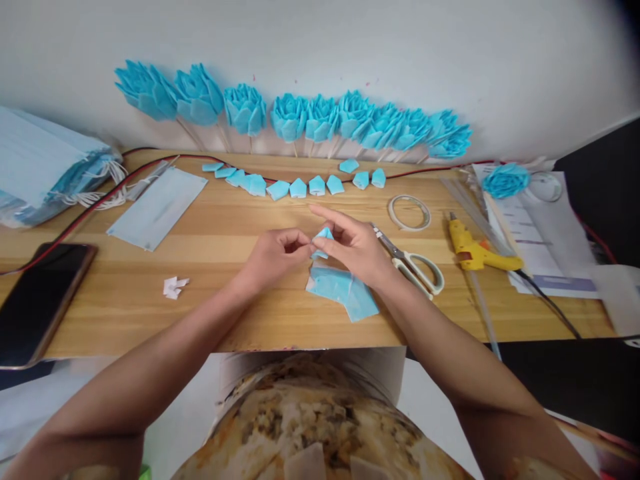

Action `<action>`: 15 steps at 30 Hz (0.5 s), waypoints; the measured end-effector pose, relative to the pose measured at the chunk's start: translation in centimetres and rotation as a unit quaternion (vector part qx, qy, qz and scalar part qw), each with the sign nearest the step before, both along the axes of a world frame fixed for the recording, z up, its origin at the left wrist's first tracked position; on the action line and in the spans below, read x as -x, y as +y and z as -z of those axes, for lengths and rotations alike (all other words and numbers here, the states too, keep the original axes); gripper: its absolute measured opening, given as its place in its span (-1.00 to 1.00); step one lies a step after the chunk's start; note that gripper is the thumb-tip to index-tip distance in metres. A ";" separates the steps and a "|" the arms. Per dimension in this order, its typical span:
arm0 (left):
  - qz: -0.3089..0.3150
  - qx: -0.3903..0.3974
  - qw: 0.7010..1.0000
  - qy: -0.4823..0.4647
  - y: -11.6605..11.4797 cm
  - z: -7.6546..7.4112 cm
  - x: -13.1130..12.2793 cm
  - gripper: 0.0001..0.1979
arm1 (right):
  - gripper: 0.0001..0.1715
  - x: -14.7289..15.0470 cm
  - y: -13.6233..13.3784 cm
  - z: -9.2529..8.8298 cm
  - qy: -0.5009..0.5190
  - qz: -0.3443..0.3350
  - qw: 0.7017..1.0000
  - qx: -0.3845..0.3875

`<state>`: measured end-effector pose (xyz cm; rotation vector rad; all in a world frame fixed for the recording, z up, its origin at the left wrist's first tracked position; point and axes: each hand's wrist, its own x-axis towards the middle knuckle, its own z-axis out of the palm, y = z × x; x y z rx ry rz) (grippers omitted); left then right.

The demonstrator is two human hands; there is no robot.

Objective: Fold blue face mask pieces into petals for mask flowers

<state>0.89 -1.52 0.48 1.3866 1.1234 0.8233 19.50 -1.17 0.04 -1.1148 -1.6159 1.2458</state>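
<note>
A small folded blue petal [323, 241] is pinched between my two hands above the table. My left hand [280, 255] grips its left edge with thumb and forefinger. My right hand [353, 243] holds the other side between thumb and fingers, its index finger stretched out. Just below my right hand lie blue cut pieces [345, 288] of thin, fabric-like material. Behind my hands runs a row of folded blue petals [298, 189] of the same kind. White-handled scissors [410, 263] rest close to my right wrist, their blade tips partly hidden by it.
Blue flowers on sticks [289, 117] lean along the wall. At right are a tape roll [409, 213], a yellow glue gun [475, 250] and another blue flower [506, 180]. A phone [43, 300], white scraps [175, 287], a flat mask [157, 208] and a mask stack [45, 163] lie left.
</note>
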 end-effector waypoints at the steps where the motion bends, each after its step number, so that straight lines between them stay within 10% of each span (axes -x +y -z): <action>1: 0.005 -0.003 1.000 0.004 -0.1 0.0 0.0 -0.75 | -0.41 0.0 0.0 0.1 0.004 0.006 1.000 -0.002; 15: 0.021 -0.002 1.000 0.019 -0.1 -0.1 -0.1 -0.73 | -0.52 -0.1 0.2 0.7 0.008 0.072 0.997 -0.020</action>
